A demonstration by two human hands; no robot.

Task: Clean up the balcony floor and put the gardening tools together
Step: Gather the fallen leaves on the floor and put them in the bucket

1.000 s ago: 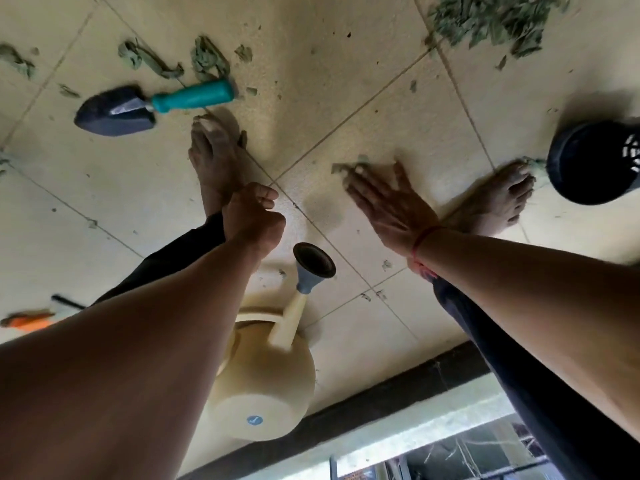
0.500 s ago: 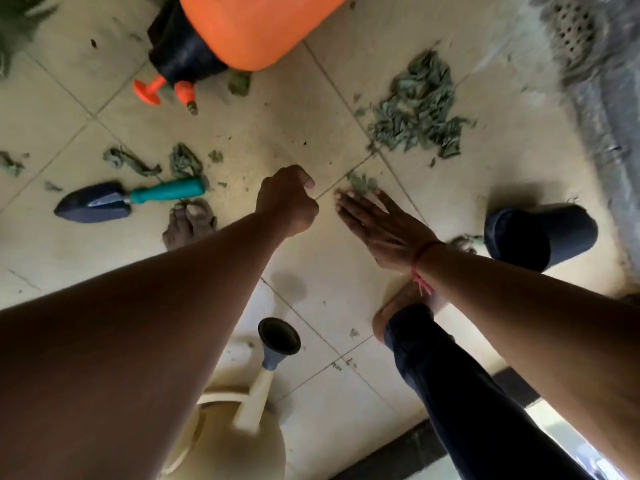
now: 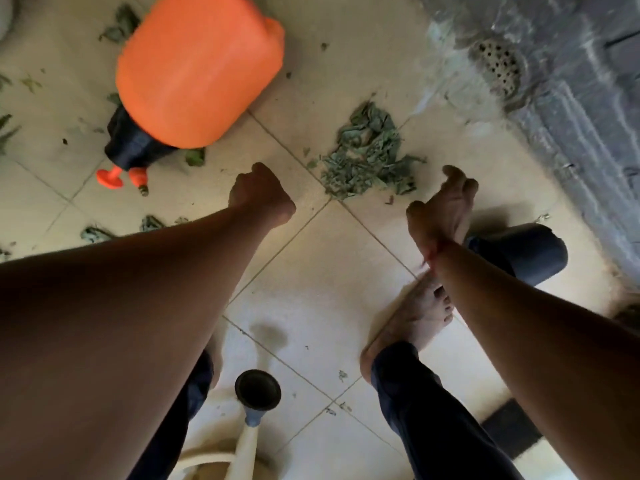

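Balcony tile floor, viewed from above the person's arms.

- Left hand: fingers curled tight into a fist, hovering near the tile joint. Cannot tell whether it holds any scraps.
- Right hand: turned on edge, fingers loosely bent and close together, thumb apart, nothing in it. It sits just beside the near edge of the dry leaf pile.
- The leaf pile lies between the two hands and the grey kerb with the floor drain.
- Stray leaf scraps lie left of the left forearm, with more around the orange pressure sprayer, which lies on its side.
- Cream watering can is at the bottom edge. Dark plastic pot lies on its side behind the right wrist.

Step in hand, as judged: gathering leaf litter into one heap.

To do it well:
- Lay the right palm flat and sweep with the edge of the hand towards the heap, keeping strokes low and slow so the brittle bits do not scatter.
- Work away from the drain, so litter does not end up in its holes.
- Clear the scraps by the sprayer before moving the tools.
- Then stand the sprayer, can and pot together
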